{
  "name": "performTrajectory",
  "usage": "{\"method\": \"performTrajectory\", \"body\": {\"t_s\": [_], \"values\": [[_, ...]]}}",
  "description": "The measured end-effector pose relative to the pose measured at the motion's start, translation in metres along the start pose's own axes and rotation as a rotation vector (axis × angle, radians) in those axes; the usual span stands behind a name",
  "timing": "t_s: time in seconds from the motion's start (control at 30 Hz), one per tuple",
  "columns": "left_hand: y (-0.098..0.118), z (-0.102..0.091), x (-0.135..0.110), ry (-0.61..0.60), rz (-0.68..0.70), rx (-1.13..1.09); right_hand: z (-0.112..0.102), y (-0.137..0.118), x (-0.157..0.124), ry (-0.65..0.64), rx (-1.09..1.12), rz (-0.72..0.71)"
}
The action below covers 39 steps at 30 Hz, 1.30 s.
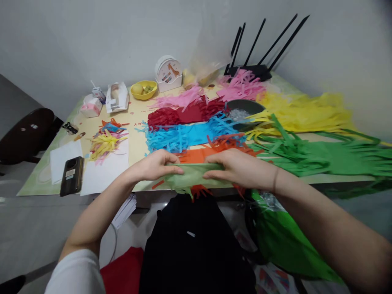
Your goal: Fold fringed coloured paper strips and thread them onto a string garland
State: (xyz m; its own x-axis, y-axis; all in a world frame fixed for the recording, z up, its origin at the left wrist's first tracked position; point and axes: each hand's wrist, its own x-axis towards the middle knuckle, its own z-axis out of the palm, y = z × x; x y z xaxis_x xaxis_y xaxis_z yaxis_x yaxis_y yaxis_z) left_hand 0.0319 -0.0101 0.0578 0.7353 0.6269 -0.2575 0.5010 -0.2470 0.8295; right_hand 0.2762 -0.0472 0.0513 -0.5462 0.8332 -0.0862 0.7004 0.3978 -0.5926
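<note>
Head view.

- Left hand [157, 165]: at the near edge of the counter [137, 130], grip closed on the left end of the pale green paper [192, 174], fingers on top.
- Right hand [237, 167]: just beside it, grip closed on the right end of the same paper, fingers on top.
- Pale green paper: a folded strip stretched between both hands, lying along the near edge, on top of the orange fringed paper [199, 155]; orange fringe hangs below it over the edge.
- Blue fringed paper [186, 136]: behind the orange, mid-counter.
- Red fringed paper [183, 115]: behind the blue.
- Pink fringed paper [183, 99]: behind the red, toward the far edge.
- Yellow fringed paper [306, 112] and green fringed paper [321, 157]: along the right side, the green nearer.
- Dark bowl [245, 107]: between the red and yellow papers.
- Mixed paper strips [107, 139]: small heap, left half.
- White sheets [104, 173] and phone [72, 175]: near left corner, the phone lying on the sheets.
- Yellow bowl [143, 90]: far edge, holding fruit.
- Black router [251, 71]: far right corner, antennas up.
- Black cloth [196, 241]: below the near edge, under the hands.
</note>
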Motion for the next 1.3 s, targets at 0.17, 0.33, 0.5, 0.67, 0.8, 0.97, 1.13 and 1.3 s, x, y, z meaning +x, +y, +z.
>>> {"method": "performTrajectory", "body": {"t_s": [0.17,0.33,0.5,0.67,0.8,0.97,1.13,1.3], "values": [[0.003,0.002,-0.007,0.045,0.036,0.023,-0.003,0.008,-0.006,-0.004,0.131,0.012],[-0.002,0.011,-0.013,0.223,0.067,-0.031,0.002,0.014,-0.014,0.041,0.281,0.071],[-0.002,0.015,-0.012,0.245,0.06,-0.033,0.002,0.01,-0.017,0.0,0.253,0.034],[-0.003,0.016,-0.01,0.203,-0.022,-0.019,0.002,0.009,-0.017,0.067,0.28,0.0],[-0.006,0.02,-0.012,0.272,-0.026,-0.102,0.011,0.013,-0.018,0.176,0.342,0.059],[-0.012,0.029,-0.018,0.353,-0.007,-0.353,0.032,0.019,-0.024,0.368,0.534,0.065],[-0.026,0.036,-0.021,0.343,0.078,-0.5,0.053,0.025,-0.031,0.465,0.677,-0.001],[-0.034,0.038,-0.023,0.376,0.128,-0.464,0.056,0.023,-0.03,0.446,0.694,-0.099]]}}
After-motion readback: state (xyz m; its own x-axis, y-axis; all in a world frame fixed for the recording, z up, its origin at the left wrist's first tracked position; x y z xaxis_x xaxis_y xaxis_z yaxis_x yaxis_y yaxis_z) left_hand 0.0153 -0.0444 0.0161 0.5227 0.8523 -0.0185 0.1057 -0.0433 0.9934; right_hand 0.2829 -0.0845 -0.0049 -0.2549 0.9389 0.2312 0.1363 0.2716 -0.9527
